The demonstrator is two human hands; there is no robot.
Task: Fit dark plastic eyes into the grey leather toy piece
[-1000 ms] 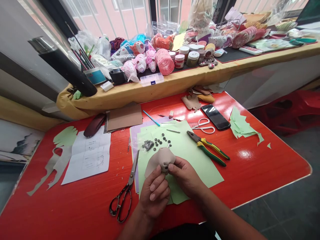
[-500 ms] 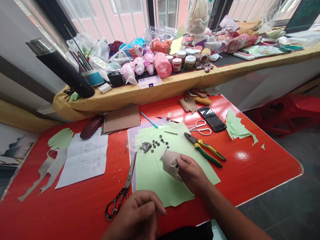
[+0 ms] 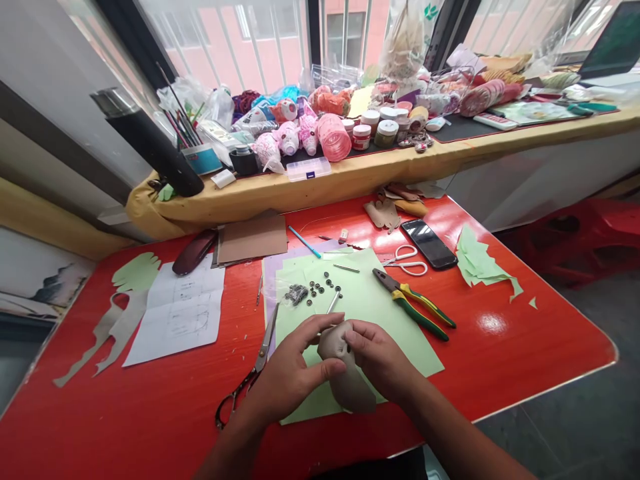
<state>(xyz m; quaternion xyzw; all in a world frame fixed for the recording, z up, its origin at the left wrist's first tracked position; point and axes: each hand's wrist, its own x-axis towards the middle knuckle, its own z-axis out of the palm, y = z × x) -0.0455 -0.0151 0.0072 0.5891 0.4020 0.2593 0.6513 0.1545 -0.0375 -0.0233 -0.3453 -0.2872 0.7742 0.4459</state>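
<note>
Both my hands hold a beige piece of leather or felt (image 3: pixel 345 380) just above the green paper sheet (image 3: pixel 370 313) on the red table (image 3: pixel 500 347). My left hand (image 3: pixel 287 373) pinches its left side with thumb and fingers. My right hand (image 3: pixel 380 357) grips its right side, fingers curled over the top. A thin metal tool (image 3: pixel 333 302) lies just beyond the piece. Several small dark eyelets (image 3: pixel 315 290) are scattered on the paper beyond my hands.
Large black-handled scissors (image 3: pixel 250 377) lie left of my left hand. Green-and-yellow pliers (image 3: pixel 415 303), small white scissors (image 3: pixel 407 260) and a black phone (image 3: pixel 429 243) lie to the right. White paper with drawings (image 3: pixel 180 313) is at left. A cluttered ledge (image 3: pixel 350 173) runs behind.
My left hand, which had dropped away toward me, has come back up and taken hold of the beige piece beside my right hand. The piece has moved nearer to me.
</note>
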